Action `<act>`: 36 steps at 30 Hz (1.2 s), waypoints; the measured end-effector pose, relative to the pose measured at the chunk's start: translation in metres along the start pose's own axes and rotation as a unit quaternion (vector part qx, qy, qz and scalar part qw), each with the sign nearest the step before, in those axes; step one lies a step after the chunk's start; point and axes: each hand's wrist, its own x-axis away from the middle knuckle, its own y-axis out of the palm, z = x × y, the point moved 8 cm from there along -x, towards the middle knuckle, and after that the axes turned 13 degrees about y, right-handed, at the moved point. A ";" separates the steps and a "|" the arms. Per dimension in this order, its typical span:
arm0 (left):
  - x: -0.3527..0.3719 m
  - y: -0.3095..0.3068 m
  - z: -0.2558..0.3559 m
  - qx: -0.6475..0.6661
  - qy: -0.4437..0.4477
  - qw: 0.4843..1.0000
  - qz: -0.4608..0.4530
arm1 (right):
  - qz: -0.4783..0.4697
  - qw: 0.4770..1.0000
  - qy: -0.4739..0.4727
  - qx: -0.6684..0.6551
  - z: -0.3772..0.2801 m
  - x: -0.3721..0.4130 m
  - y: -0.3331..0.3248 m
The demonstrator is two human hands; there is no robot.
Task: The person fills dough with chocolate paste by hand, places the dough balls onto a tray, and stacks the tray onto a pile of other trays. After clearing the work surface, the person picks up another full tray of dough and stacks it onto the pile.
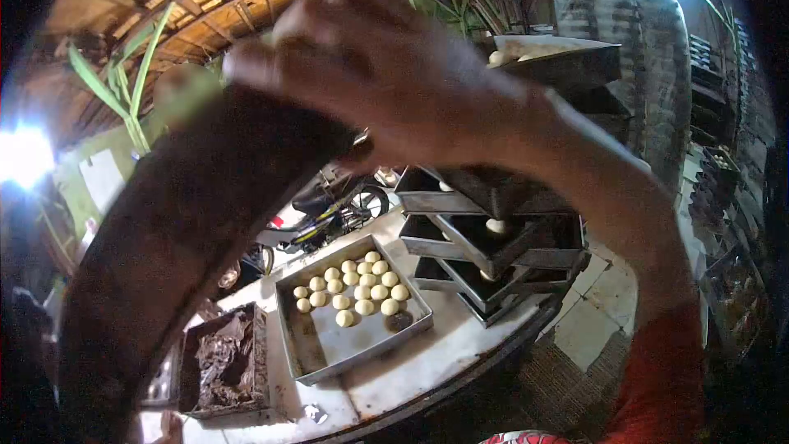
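My right hand point(353, 66), smeared by motion, is raised across the upper middle of the view, fingers bent over the top end of a dark baking tray point(189, 230). The tray stands tilted close to the camera and covers much of the left side. At its low end, fingertips of my left hand point(170, 427) show at the tray's edge; the rest of that hand is hidden. Past the tray, a metal pan point(297, 353) holds rows of round pale dough balls point(364, 292). Left of that pan is a square pan point(261, 378) of dark brown paste point(220, 358).
Crisscrossed trays point(509, 259) are stacked high on the right of the pale tabletop point(394, 386), some holding dough balls. The table's curved edge is near me. A motorcycle point(329, 210) stands behind, and another person point(182, 94) is at the upper left.
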 end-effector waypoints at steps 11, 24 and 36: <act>-0.150 0.236 0.098 0.078 0.266 0.959 -0.060 | -0.140 0.922 0.050 0.357 0.124 0.065 -0.132; -0.272 0.608 0.122 0.210 0.348 0.903 -0.141 | -0.286 0.845 0.015 0.451 0.197 0.135 -0.100; -0.206 0.569 0.061 0.344 0.222 0.901 -0.142 | -0.225 0.859 0.166 0.428 0.154 0.154 -0.122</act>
